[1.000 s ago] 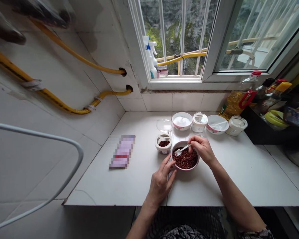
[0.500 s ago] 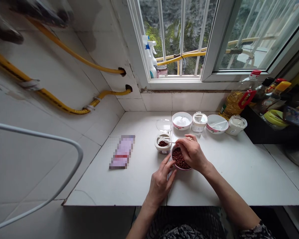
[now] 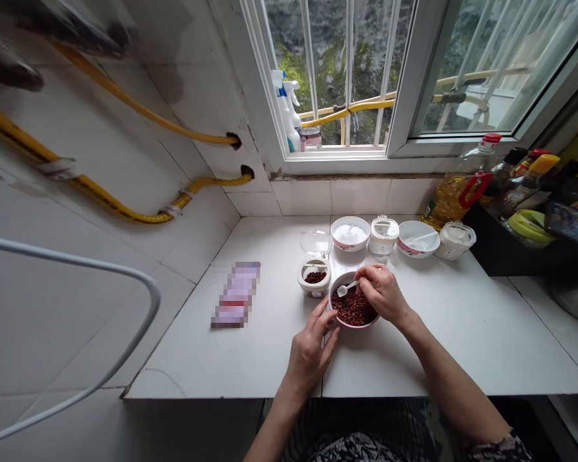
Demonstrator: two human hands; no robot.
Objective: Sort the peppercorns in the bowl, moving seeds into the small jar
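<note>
My right hand (image 3: 383, 292) is closed on the handle of a small white spoon (image 3: 343, 290), whose head is over a bowl of reddish-brown grains (image 3: 354, 309). Against the bowl's left side rests my left hand (image 3: 314, 343), fingers apart, touching the rim. Just left of the bowl stands a small white jar (image 3: 314, 287) with its clear lid (image 3: 315, 242) raised; some of the same dark grains lie inside it.
Behind are a bowl of white powder (image 3: 350, 234), a lidded jar (image 3: 384, 235), a bowl with a white spoon (image 3: 418, 240) and another jar (image 3: 455, 241). An oil bottle (image 3: 455, 186) stands at the right, a blurred purple item (image 3: 237, 295) at the left.
The spoon has moved from over the small jar rightward to over the bowl, with my right hand shifting right. My left hand stays at the bowl.
</note>
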